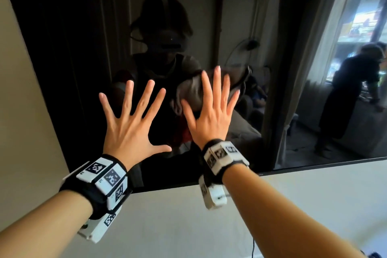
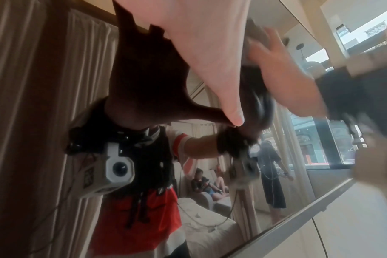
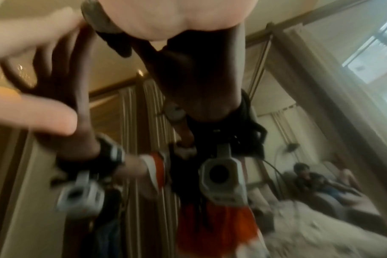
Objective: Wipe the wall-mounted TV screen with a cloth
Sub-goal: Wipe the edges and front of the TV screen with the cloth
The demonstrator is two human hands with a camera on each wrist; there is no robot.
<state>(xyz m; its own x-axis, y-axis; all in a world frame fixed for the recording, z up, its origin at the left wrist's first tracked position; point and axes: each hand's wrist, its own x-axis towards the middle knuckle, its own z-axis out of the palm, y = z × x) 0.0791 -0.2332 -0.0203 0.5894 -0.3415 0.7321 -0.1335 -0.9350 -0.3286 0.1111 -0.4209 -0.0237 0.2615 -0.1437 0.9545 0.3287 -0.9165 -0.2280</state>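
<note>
Head view has both hands raised flat to the dark, glossy, wall-mounted TV screen (image 1: pixel 62 27). The left hand (image 1: pixel 134 125) is bare, fingers (image 1: pixel 147 95) spread wide and straight, seemingly braced on the glass. The right hand (image 1: pixel 211 111) also has its fingers out straight and presses a grey-brown, crumpled cloth (image 1: pixel 189 92) against the screen, the fabric bunching out past the thumb side and above the fingertips; neither hand curls round anything.

By my reckoning the wiping itself is under way, somewhere in the lower middle of the panel, just above the thin dark bottom edge (image 1: pixel 314 166) and the pale wall (image 1: pixel 272 205) below it. The next stroke calls for steady flat pressure and a sweep towards ground not yet covered, keeping the cloth trapped under the palm so it doesn't slip out.

The screen is off and mirror-like, throwing back the room, curtains and a bright window; whether smears remain I cannot tell.
</note>
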